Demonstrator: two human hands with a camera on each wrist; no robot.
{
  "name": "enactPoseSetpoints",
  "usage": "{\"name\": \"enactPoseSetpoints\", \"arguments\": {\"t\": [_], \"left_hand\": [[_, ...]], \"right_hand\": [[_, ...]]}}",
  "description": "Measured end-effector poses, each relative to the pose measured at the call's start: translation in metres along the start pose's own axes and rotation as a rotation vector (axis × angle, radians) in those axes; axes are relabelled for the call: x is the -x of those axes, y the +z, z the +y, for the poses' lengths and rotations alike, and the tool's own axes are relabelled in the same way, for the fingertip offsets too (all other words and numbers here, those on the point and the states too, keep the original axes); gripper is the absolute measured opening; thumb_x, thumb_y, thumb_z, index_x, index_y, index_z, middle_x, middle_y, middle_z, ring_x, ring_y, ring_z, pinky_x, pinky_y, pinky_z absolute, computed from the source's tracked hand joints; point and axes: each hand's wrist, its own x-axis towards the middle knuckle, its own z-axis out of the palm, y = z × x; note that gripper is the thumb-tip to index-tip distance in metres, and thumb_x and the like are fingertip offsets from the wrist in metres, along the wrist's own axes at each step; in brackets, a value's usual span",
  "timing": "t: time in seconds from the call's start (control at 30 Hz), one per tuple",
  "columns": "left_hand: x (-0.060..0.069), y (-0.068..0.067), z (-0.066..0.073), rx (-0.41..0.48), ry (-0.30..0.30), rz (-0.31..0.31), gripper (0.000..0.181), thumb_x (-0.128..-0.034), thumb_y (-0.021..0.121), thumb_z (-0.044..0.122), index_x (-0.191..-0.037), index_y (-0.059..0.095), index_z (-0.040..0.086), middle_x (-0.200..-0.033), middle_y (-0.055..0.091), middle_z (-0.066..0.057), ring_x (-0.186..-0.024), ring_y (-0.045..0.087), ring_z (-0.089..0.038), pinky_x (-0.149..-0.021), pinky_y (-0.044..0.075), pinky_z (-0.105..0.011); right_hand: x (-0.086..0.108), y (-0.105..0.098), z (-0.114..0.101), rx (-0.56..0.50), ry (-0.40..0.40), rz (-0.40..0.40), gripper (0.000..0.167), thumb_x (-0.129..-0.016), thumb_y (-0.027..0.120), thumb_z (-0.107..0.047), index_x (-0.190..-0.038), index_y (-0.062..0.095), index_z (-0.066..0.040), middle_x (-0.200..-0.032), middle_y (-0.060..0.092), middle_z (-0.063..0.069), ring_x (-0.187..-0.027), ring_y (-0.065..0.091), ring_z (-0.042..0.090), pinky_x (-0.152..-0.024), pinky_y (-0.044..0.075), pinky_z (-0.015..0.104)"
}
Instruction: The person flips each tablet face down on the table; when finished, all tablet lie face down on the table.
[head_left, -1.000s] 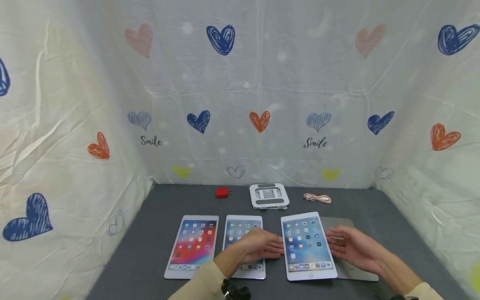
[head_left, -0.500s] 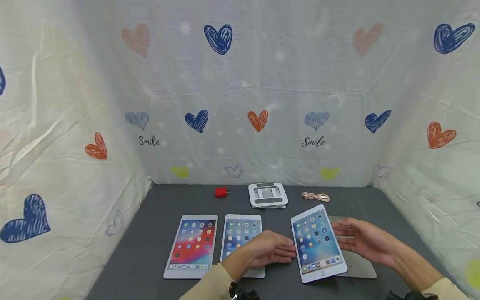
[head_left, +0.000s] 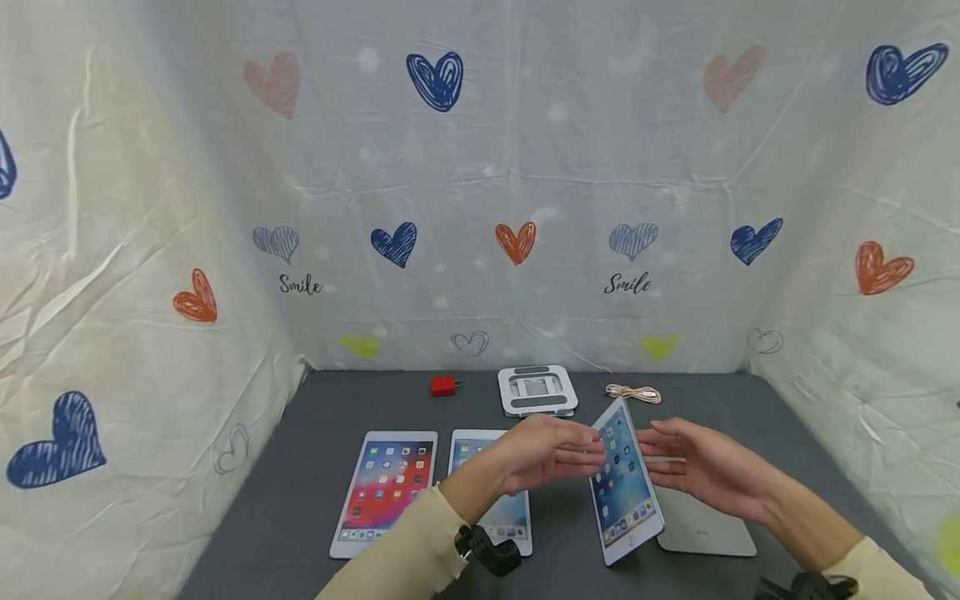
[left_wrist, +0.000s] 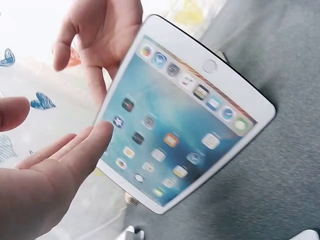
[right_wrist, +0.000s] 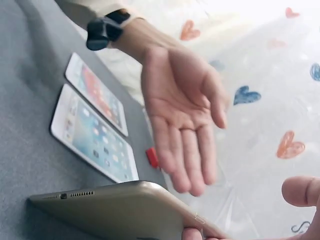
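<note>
A white-framed tablet (head_left: 622,479) stands tilted up between my two hands, its lit-looking screen of app icons turned leftward. My left hand (head_left: 551,457) is at its left side, fingers straight, fingertips at the screen's edge. Behind the far side, my right hand (head_left: 712,468) has its fingers extended against the tablet's edge or back. In the right wrist view the tablet's gold back (right_wrist: 115,212) shows, with right fingertips on its edge. Another tablet (head_left: 705,525) lies back up below my right hand. My left forearm partly covers a second white tablet (head_left: 510,517).
A white tablet with a red and blue screen (head_left: 386,492) lies at the left. Along the back of the grey table (head_left: 285,500) sit a red charger plug (head_left: 444,386), a white folding stand (head_left: 537,392) and a coiled cable (head_left: 634,394). A heart-patterned cloth hangs around.
The tablet has been raised off the table and turned, from nearly flat to steeply tilted with its screen facing left. Both hands have risen with it.
</note>
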Motion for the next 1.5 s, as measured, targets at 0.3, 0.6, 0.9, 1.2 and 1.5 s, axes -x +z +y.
{"name": "enactPoseSetpoints", "arguments": {"t": [0.3,0.6,0.9,1.2,1.5], "left_hand": [[0.0,0.004,0.014,-0.005,-0.003,-0.024,0.051,-0.1129,0.06,0.013,-0.155,0.05,-0.014,-0.153,0.062,-0.028,-0.145,0.06,-0.043,-0.119,0.055,-0.047],[0.01,-0.002,0.017,-0.024,0.024,0.05,0.048,-0.1101,0.064,0.015,-0.148,0.058,-0.012,-0.148,0.067,-0.025,-0.139,0.066,-0.044,-0.113,0.06,-0.049],[0.029,-0.021,0.015,-0.019,0.02,0.138,0.05,-0.1093,0.065,0.015,-0.149,0.056,-0.014,-0.146,0.067,-0.027,-0.137,0.067,-0.044,-0.113,0.06,-0.048],[0.044,-0.039,0.005,-0.028,-0.014,0.222,0.041,-0.1106,0.06,0.016,-0.14,0.059,-0.013,-0.143,0.063,-0.027,-0.128,0.069,-0.044,-0.11,0.061,-0.056],[0.046,-0.052,-0.016,-0.016,-0.055,0.296,0.036,-0.1071,0.061,0.017,-0.131,0.064,-0.009,-0.12,0.064,-0.016,-0.107,0.067,-0.032,-0.106,0.063,-0.06]], "right_hand": [[-0.008,0.018,-0.008,-0.013,-0.026,-0.059,0.082,-0.12,0.032,-0.046,-0.169,0.006,0.014,-0.176,0.005,0.041,-0.164,0.02,0.057,-0.131,0.04,0.056],[-0.018,0.036,-0.01,-0.058,-0.045,-0.069,0.077,-0.119,0.04,-0.041,-0.168,0.018,0.013,-0.175,0.015,0.038,-0.154,0.045,0.049,-0.122,0.053,0.048],[-0.028,0.046,-0.008,-0.092,-0.055,-0.136,0.071,-0.118,0.042,-0.04,-0.165,0.031,0.012,-0.171,0.036,0.031,-0.144,0.058,0.034,-0.121,0.054,0.043],[-0.036,0.035,0.017,-0.073,0.005,-0.123,0.074,-0.118,0.042,-0.042,-0.163,0.032,0.016,-0.166,0.044,0.033,-0.146,0.057,0.042,-0.122,0.052,0.048],[-0.045,0.02,0.049,-0.061,0.097,-0.022,0.079,-0.118,0.037,-0.042,-0.161,0.024,0.023,-0.166,0.036,0.043,-0.152,0.046,0.054,-0.126,0.046,0.058]]}}
